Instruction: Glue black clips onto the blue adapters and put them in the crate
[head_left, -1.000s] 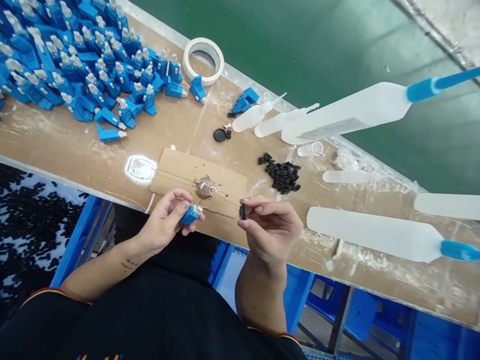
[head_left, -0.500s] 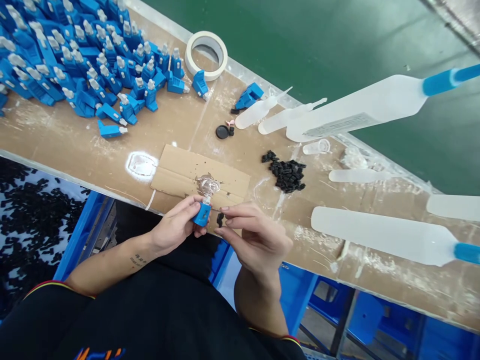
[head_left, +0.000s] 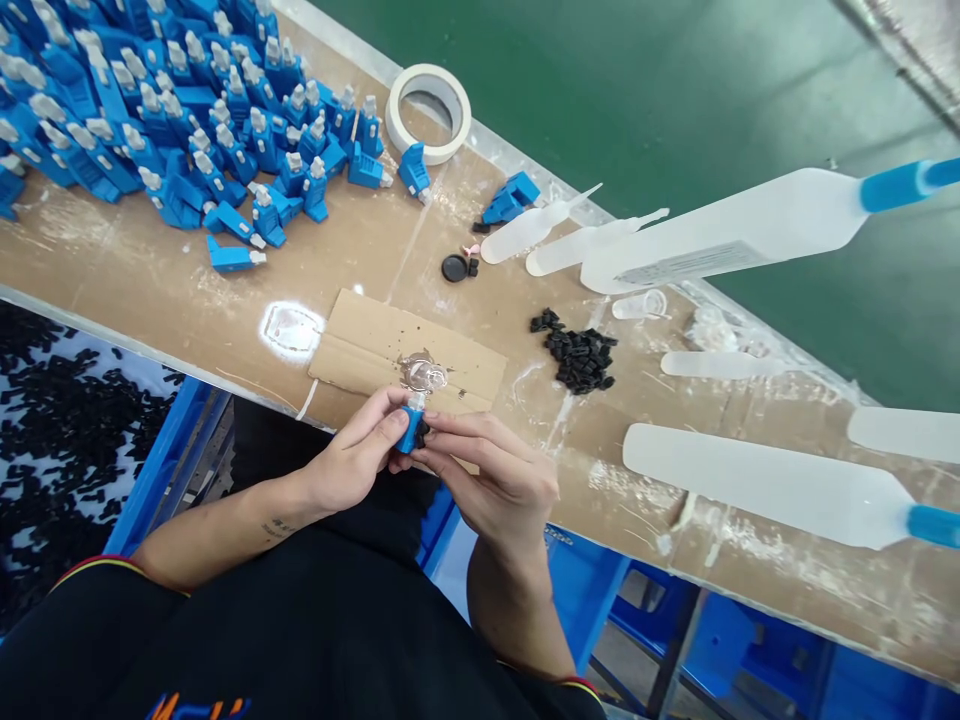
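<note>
My left hand (head_left: pixel 358 452) grips a small blue plastic part (head_left: pixel 410 430) with a whitish tip that points away from me. Between the thumb and fingers of my right hand (head_left: pixel 491 470) is a small black piece (head_left: pixel 422 434), pressed against the right side of the blue part and mostly hidden by the fingertips. Just beyond both hands lies a cardboard sheet (head_left: pixel 352 335) with a clear, wet-looking patch (head_left: pixel 425 373) on it. To the right, a heap of similar black pieces (head_left: pixel 581 358) rests on the table.
Many blue parts with pale tips (head_left: pixel 225 150) crowd the far left. A tape roll (head_left: pixel 461 110) lies near the far edge beside a few blue parts. White plastic bottles (head_left: pixel 757 480) lie on the right, and a small clear cup (head_left: pixel 640 305) is near the black heap.
My right hand has moved left, bringing the black piece from a small gap away onto the blue part's side. The blue part has turned slightly in my left hand. The view has shifted a little.
</note>
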